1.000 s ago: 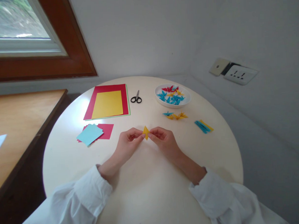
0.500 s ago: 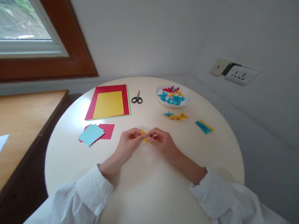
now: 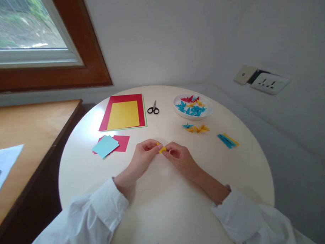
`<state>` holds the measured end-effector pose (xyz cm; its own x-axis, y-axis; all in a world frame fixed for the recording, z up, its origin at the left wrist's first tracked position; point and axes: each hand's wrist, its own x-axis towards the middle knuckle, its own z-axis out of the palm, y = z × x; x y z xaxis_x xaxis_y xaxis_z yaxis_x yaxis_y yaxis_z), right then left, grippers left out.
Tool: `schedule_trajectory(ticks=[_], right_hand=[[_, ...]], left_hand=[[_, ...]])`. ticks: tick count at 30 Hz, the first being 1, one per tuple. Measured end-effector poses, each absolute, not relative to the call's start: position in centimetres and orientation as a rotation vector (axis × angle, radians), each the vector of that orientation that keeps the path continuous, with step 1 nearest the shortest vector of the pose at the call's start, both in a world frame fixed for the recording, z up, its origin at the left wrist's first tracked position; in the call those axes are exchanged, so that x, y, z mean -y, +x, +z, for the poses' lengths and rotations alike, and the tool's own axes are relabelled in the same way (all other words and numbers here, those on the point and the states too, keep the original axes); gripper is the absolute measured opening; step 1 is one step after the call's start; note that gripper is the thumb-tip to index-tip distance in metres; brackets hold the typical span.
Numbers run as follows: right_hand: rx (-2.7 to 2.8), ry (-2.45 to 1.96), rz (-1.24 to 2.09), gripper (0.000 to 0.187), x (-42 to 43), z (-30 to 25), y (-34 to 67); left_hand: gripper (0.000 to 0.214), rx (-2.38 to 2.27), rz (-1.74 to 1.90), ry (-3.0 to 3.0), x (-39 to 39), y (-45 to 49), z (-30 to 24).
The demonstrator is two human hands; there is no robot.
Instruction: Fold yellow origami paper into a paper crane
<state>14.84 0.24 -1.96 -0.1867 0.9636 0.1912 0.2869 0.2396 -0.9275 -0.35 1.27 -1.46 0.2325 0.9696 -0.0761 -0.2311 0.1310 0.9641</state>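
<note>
A small folded yellow paper piece [image 3: 161, 148] sits between my two hands over the middle of the round cream table [image 3: 160, 207]. My left hand [image 3: 143, 154] pinches its left side with closed fingers. My right hand [image 3: 178, 156] pinches its right side, fingers curled. Most of the paper is hidden by my fingertips. Both sleeves are white.
Red and yellow sheets [image 3: 123, 114] lie stacked at the back left, with black scissors [image 3: 153, 108] beside them. Light blue and red squares [image 3: 109, 145] lie left of my hands. A white dish [image 3: 193, 106] holds several paper cranes; three cranes [image 3: 196, 128] and folded strips [image 3: 227, 140] lie near it.
The yellow piece, a visible upright diamond a second ago, is now pressed small between my fingertips. My hands have drawn closer together. The camera has shifted slightly.
</note>
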Motion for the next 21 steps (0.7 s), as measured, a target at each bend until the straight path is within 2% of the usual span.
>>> schedule_trajectory(ticks=[13,21], right_hand=[[1.39,-1.228,0.956,0.022,-0.6,-1.7,15.23],[1.494,-1.23,1.014,0.018,-0.38,-1.53,15.09]], left_hand=[[0.021,-1.015,1.08,1.205,-1.28,-0.43,-1.48],[0.024,-1.056,1.024,1.418,-1.09,-0.2,-0.94]])
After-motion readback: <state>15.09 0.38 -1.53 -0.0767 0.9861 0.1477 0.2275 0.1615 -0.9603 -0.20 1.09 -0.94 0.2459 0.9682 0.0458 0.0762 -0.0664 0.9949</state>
